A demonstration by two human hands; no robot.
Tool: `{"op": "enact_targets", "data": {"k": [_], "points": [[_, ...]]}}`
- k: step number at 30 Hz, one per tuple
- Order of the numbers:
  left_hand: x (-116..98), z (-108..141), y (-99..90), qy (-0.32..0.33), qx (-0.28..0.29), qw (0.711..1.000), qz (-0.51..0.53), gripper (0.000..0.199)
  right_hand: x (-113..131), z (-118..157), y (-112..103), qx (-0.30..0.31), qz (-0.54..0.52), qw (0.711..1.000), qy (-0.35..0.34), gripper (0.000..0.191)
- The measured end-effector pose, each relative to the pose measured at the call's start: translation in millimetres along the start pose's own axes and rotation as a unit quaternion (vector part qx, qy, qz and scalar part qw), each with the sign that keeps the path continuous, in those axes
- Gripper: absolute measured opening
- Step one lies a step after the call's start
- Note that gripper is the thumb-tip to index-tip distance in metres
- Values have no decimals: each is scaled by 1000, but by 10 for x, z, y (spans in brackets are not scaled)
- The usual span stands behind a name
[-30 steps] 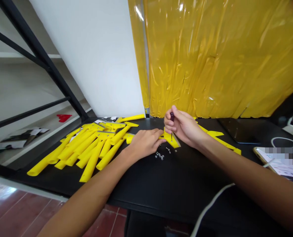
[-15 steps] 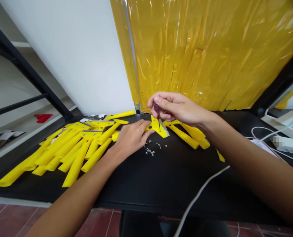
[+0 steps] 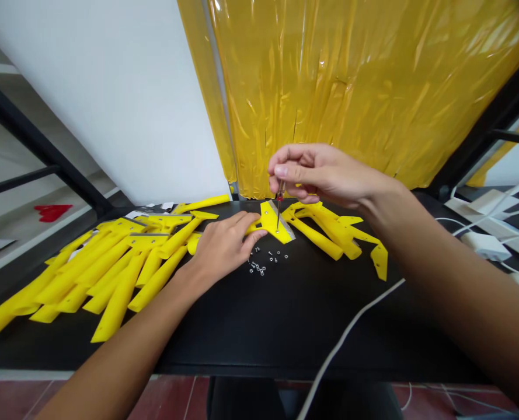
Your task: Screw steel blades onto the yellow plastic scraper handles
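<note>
A yellow scraper [image 3: 273, 220] with a metal blade along its edge lies on the black table [image 3: 241, 326]. My left hand [image 3: 224, 242] is closed around its handle, at the left of the head. Above it, my right hand [image 3: 318, 175] pinches a small screwdriver [image 3: 280, 198] held upright. The shaft points down, its tip at a screw in the scraper's face. Several small screws and nuts [image 3: 259, 268] are scattered just in front of the scraper.
Many yellow scrapers [image 3: 123, 256] are piled at the left; more yellow handles [image 3: 324, 227] lie at the right. A white cable [image 3: 351, 326] crosses the front edge. White adapters [image 3: 487, 246] sit far right. Yellow plastic sheeting [image 3: 329, 87] hangs behind.
The view has shifted slightly to the right. My right hand sits a little higher over the scraper, and more of the screwdriver's shaft shows. My left hand keeps its hold.
</note>
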State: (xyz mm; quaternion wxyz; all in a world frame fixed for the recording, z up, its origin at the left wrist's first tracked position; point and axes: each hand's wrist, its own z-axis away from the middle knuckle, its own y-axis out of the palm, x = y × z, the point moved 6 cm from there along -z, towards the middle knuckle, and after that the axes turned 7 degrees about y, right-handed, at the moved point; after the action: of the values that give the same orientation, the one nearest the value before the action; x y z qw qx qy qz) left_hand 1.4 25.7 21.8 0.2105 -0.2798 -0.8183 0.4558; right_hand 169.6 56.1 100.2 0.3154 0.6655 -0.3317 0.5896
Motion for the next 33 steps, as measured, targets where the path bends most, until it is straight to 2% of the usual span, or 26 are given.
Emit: {"op": "enact_targets", "data": {"k": [5, 9, 11, 16, 18, 24, 29, 33], "points": [[26, 0, 57, -1, 40, 999, -11, 35, -120, -63, 135, 40, 55, 997, -26, 19], [38, 5, 97, 11, 51, 999, 3, 36, -199, -87, 225, 58, 86, 994, -33, 22], [31, 9, 105, 20, 50, 998, 20, 36, -195, -108, 208, 35, 85, 995, -49, 22], [4, 15, 108, 33, 58, 997, 42, 34, -111, -143, -2, -90, 57, 983, -148, 25], [-1, 13, 108, 31, 62, 997, 42, 34, -126, -162, -62, -112, 59, 977, -169, 26], [-8, 2, 88, 28, 58, 997, 42, 33, -195, -213, -97, -112, 94, 969, -198, 27], [-6, 7, 82, 33, 52, 997, 42, 31, -184, -202, -54, -83, 123, 970, -194, 28], [7, 9, 76, 32, 42, 998, 39, 32, -148, -179, -55, -86, 122, 964, -220, 28]]}}
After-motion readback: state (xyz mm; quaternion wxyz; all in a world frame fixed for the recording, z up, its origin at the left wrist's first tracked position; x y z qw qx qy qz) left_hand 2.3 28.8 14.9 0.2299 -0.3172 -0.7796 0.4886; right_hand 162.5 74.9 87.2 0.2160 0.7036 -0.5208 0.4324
